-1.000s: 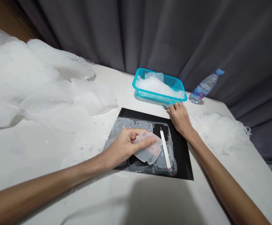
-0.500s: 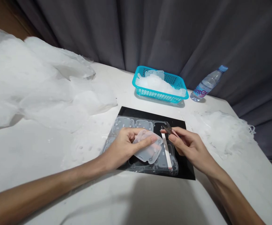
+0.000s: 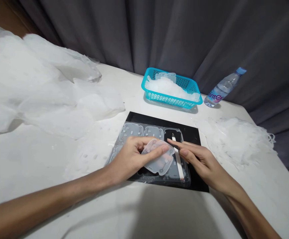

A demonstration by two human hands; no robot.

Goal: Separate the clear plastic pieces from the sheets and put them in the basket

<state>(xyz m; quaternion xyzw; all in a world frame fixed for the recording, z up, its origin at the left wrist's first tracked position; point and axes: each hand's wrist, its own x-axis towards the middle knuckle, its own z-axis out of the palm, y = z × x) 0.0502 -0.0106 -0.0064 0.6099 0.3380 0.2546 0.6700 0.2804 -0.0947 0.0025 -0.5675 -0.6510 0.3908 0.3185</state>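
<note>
Behind everything, beyond your fingers, hangs the grey curtain (image 3: 154, 36); the white table (image 3: 104, 212) spreads below both hands. The heap of translucent sheets (image 3: 39, 86) lies well beyond your left fingers, off to their left. Directly under your fingers is the black mat (image 3: 191, 134), and on it the clear moulded sheet (image 3: 131, 131), partly covered by your left hand. The tangle of scraps (image 3: 239, 141) lies to the right of your right fingers; the blue basket (image 3: 169, 99), heaped with whitish pieces, stands beyond them, with the tilted-looking bottle (image 3: 220, 93) to its right.

Your left hand (image 3: 140, 154) has its thumb and fingers clamped on the clear piece (image 3: 156, 162), held above the mat. Your right hand (image 3: 201, 159) has its thumb and index finger pinched around the dark tool (image 3: 176, 147), mostly hidden by them. The white stick (image 3: 179, 166) lies under your right fingertips.

The change is on your right: 1 second ago those fingers were by the basket, and now they are at the piece's right edge, while your left grip holds as it was. I judge that your 2 hands now serve 1 piece; whether the tool touches it, I cannot tell.
</note>
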